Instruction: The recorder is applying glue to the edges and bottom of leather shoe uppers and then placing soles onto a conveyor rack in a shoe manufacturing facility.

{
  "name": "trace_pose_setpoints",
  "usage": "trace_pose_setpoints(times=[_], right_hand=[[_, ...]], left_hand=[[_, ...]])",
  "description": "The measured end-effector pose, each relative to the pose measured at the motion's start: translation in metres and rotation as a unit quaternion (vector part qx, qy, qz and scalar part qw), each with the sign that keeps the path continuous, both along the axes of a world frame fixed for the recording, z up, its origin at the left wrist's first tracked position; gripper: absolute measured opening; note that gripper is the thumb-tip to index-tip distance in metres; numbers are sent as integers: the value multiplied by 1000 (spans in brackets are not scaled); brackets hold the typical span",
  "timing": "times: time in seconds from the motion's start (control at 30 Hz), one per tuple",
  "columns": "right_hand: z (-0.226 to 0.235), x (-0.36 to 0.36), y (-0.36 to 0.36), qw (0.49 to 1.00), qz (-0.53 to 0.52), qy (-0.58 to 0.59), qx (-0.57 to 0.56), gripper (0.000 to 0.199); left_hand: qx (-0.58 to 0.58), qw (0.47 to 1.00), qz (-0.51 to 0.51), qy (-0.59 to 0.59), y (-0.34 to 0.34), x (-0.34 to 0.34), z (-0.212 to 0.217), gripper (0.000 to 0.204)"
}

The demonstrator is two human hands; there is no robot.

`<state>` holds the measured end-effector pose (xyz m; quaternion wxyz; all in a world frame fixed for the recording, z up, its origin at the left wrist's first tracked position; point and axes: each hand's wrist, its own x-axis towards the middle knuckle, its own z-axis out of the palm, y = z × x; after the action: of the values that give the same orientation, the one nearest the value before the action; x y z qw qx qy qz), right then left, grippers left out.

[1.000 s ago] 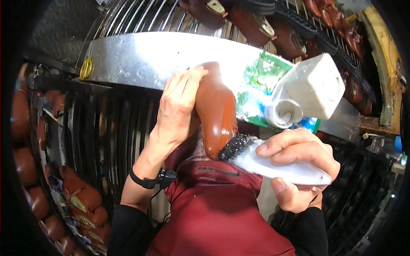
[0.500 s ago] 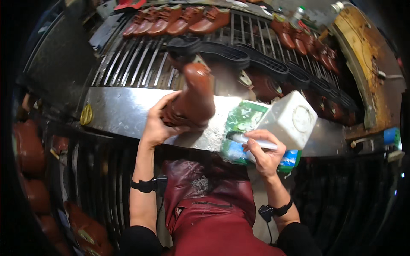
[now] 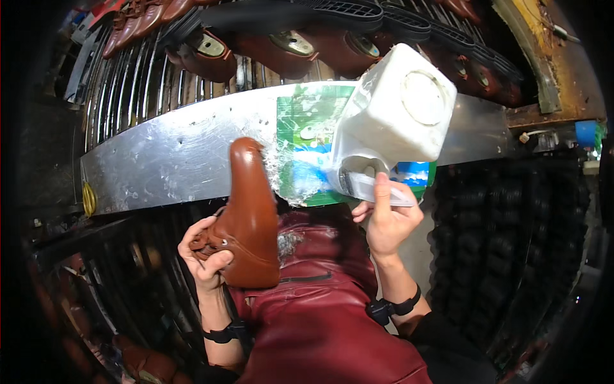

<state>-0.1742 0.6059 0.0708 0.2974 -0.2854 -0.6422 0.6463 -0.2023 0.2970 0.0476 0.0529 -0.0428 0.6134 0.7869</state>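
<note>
Clasping the shoe (image 3: 251,233), likely stiff and slick and best held by its laces (image 3: 203,245), just right of curled left fingers (image 3: 219,260), and pinching the brush (image 3: 363,186) in right fingers (image 3: 382,191).

ok so the ledge (image 3: 173,153) runs crosswise in front of the person, with the bar rack (image 3: 128,99) right behind it. row of shoes (image 3: 278,57) on that rack, soles (image 3: 348,14) lined up just past them. right of middle on the ledge there's a sheet (image 3: 313,118) with a jug (image 3: 393,128) on it, mouth end nearest the person. right hand (image 3: 395,224) is just in front of that, brush (image 3: 377,190) end in the mouth. left hand (image 3: 206,253) is on the left side of a boot (image 3: 249,224), toe toward the ledge. loop (image 3: 88,198) at the ledge's left end.
</note>
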Motion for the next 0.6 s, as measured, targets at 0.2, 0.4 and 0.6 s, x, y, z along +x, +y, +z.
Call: trace_pose_setpoints(times=[0.2, 0.4, 0.6], right_hand=[[44, -7, 10, 948, 80, 59, -303, 27], [66, -28, -4, 927, 232, 40, -292, 19], [65, 23, -41, 931, 301, 70, -193, 16]], left_hand=[[14, 997, -81, 14, 2, 6, 4, 67], [100, 989, -109, -16, 11, 1, 17, 66], [108, 990, -87, -3, 3, 1, 3, 60]])
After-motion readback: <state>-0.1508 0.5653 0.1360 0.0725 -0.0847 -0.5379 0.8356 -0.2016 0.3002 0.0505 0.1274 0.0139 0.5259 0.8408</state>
